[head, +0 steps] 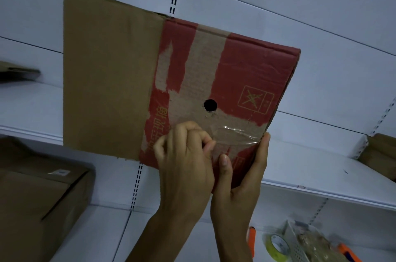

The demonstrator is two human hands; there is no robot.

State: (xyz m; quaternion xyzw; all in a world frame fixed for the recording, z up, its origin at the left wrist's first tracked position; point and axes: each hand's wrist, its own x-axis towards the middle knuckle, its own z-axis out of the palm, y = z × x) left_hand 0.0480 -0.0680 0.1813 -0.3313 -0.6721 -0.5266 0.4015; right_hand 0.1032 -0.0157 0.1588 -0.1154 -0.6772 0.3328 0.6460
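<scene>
Box: red cardboard box (246,73), flattened by the look of it, held up in the air in front of white shelving (321,171), tilted so its right side sits lower

Flap: plain brown flap (107,73) sticks out to the left of the red part, opened flat

Surface: lots of the red print is ripped off in strips, bare brown showing, and a round hole (210,105) is punched near the middle

Tape: clear tape (235,136) strip lies crinkled across the lower part of the red face, just under the hole, running out to the box's right edge

Left hand: left hand (184,161) is on the red face with fingers curled in tight, fingertip and thumb pinching at the left end of the clear tape

Right hand: right hand (242,180) clamps the box's lower right corner, thumb (225,161) flat on the front, one finger straight up along the right edge, the rest hidden behind

Left side: closed brown carton (38,186) sits on a lower shelf, with a flat bit of cardboard (19,71) on the shelf above

Bottom right: tape roll (277,244), orange cutter (251,240) and white perforated basket (300,240) all close together on the shelf, pretty blurry

Far right: another brown carton (383,154) is cut off by the frame
</scene>
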